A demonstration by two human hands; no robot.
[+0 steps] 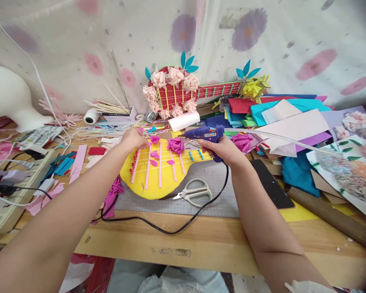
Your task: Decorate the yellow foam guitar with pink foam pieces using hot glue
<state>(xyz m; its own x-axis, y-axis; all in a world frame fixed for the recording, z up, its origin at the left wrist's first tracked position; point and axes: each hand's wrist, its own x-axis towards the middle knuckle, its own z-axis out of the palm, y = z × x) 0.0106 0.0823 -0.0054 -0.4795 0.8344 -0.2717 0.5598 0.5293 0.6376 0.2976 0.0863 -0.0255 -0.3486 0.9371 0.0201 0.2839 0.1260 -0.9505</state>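
Note:
A yellow paper guitar [154, 185] with pink strips, white strings and magenta leaves lies on the grey cutting mat [222, 199]. At its upper left edge is my left hand [133, 139], its fingers pinched together; bits of magenta show beside them, but what they grip is mostly hidden. My right hand [227, 149] is wrapped round the handle of a purple hot glue gun [198, 132], whose nozzle points left above the guitar. Below that nozzle sits a magenta paper rose [176, 145], with a smaller magenta flower [154, 139] to its left.
Scissors [197, 193] lie below the guitar, near the gun's black cord [173, 232]. A red paper guitar [213, 91] with pale roses leans at the back. Coloured paper sheets [295, 126] pile up on the right. A power strip [27, 185] and white cables occupy the left.

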